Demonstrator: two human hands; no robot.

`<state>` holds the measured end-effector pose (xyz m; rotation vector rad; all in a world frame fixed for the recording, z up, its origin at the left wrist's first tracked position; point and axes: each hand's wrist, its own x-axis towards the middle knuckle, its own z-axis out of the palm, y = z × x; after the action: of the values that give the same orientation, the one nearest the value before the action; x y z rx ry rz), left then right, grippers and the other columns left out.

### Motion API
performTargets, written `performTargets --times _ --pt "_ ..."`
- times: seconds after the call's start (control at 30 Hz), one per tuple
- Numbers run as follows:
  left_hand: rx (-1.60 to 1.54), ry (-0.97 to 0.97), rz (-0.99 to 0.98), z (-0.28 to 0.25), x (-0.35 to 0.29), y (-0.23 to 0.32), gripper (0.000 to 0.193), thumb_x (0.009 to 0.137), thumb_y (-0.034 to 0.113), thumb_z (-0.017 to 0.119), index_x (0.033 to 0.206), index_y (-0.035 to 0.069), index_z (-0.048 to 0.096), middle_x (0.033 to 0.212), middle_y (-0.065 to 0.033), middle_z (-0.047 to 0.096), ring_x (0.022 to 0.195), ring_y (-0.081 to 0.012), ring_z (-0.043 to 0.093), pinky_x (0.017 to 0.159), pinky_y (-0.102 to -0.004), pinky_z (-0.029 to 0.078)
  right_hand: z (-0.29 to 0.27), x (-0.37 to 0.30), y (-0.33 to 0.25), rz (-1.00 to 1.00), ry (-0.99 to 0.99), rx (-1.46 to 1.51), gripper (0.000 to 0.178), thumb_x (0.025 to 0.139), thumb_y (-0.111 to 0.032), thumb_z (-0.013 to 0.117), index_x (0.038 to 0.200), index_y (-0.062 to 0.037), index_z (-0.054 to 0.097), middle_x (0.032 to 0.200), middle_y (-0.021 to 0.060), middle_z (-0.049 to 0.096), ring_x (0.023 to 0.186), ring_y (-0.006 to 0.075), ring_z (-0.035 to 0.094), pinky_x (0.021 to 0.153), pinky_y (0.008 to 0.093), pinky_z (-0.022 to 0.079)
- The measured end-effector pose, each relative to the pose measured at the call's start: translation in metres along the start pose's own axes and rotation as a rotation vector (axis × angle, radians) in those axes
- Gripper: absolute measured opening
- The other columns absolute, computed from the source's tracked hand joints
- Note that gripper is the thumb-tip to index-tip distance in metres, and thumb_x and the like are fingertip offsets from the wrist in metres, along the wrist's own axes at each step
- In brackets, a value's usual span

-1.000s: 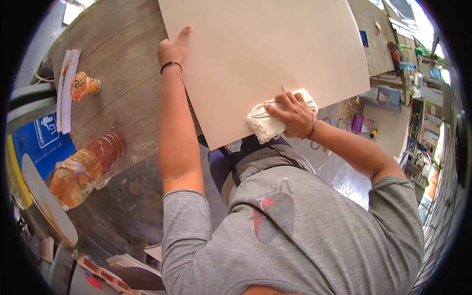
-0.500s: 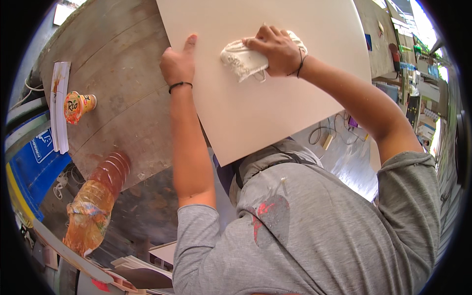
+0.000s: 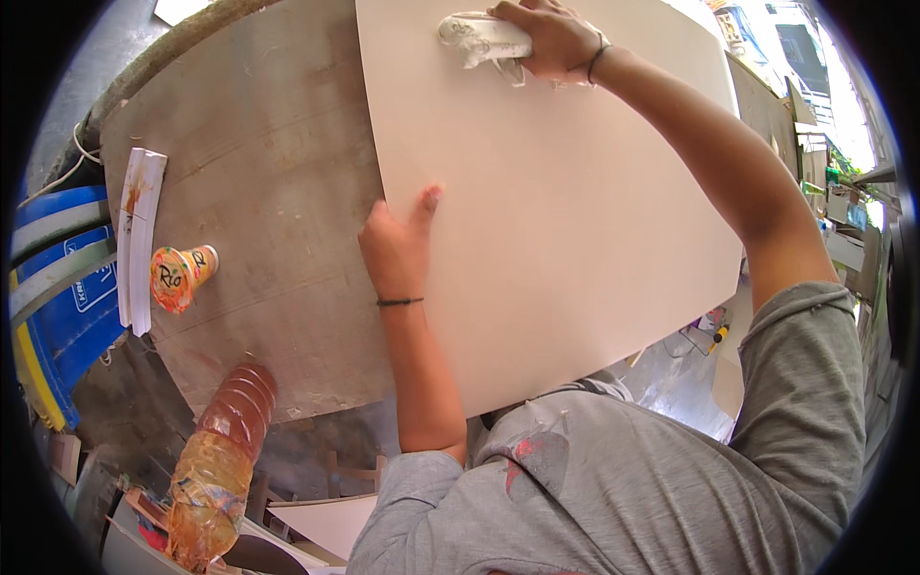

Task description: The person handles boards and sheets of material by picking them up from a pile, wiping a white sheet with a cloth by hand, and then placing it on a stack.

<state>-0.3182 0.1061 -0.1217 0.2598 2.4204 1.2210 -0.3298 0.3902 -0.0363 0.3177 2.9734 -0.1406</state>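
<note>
A large pale, smooth board (image 3: 575, 240) lies on a worn brown tabletop (image 3: 278, 201). My left hand (image 3: 398, 249) grips the board's left edge, thumb on top; its other fingers curl at the edge and are partly hidden. Toward the far side of the board, my right hand (image 3: 556, 40) presses a bunched white cloth (image 3: 487, 40) against the surface. The frayed end of the cloth sticks out to the left of that hand, and a loose loop hangs from it.
Left of the board stand an orange cup (image 3: 182, 278) with a printed lid and some narrow white strips (image 3: 142, 240). A plastic bottle of reddish-brown liquid (image 3: 230, 441) is at the table's near left corner. Beyond the left edge is a blue bin (image 3: 72, 326). Shelving with clutter lines the far right.
The cloth in my right hand has slid farther away across the board. My left hand keeps hold of the edge. The whole view has shifted, showing more of the board's near part.
</note>
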Motion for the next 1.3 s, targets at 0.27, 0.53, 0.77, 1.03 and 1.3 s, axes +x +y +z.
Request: performTargets --times 0.27,0.53,0.77,1.03,1.3 --pt "-0.022 -0.035 -0.053 -0.002 -0.003 0.006 0.063 0.070 0.054 0.070 0.073 -0.007 0.055 0.070 -0.0229 0.061 0.068 -0.0341 0.062 0.060 -0.0392 0.048 -0.012 0.066 0.027 0.047 0.041 0.071 0.043 0.068 -0.025 0.066 0.107 -0.0141 0.053 0.106 0.0208 0.049 0.101 0.0370 0.050 0.084 0.0441 0.043" --pt "-0.145 -0.063 -0.081 -0.006 -0.007 0.014 0.060 0.071 0.051 0.071 0.083 -0.007 0.060 0.076 -0.0174 0.065 0.070 -0.0256 0.064 0.063 -0.0344 0.049 0.019 0.156 0.096 0.125 0.115 0.303 0.040 0.074 -0.026 0.059 0.111 -0.0131 0.053 0.114 0.0151 0.052 0.101 0.0315 0.052 0.085 0.0434 0.044" --pt "-0.226 -0.112 -0.130 -0.010 -0.006 0.018 0.062 0.069 0.053 0.072 0.081 -0.006 0.060 0.073 -0.0140 0.065 0.068 -0.0184 0.061 0.063 -0.0323 0.049 -0.009 0.138 0.090 0.206 0.835 0.022 0.046 0.073 -0.018 0.055 0.119 -0.0162 0.049 0.108 0.0161 0.052 0.100 0.0365 0.051 0.086 0.0475 0.041" --pt "-0.178 -0.134 -0.079 -0.003 0.007 -0.007 0.061 0.072 0.051 0.070 0.081 -0.008 0.058 0.072 -0.0123 0.062 0.064 -0.0186 0.056 0.062 -0.0338 0.048 -0.022 -0.090 0.008 -0.282 0.498 0.082 0.061 0.059 -0.002 0.064 0.119 -0.0093 0.052 0.100 0.0142 0.055 0.098 0.0316 0.052 0.083 0.0386 0.043" --pt "-0.824 -0.560 -0.336 -0.059 -0.072 -0.043 0.045 0.089 0.041 0.051 0.110 0.002 0.054 0.098 -0.0076 0.062 0.084 -0.0170 0.060 0.078 -0.0295 0.047 0.060 -0.340 -0.172 -0.320 -0.135 0.040 0.054 0.060 -0.013 0.064 0.113 -0.0176 0.053 0.101 0.0111 0.049 0.099 0.0258 0.048 0.076 0.0389 0.037"
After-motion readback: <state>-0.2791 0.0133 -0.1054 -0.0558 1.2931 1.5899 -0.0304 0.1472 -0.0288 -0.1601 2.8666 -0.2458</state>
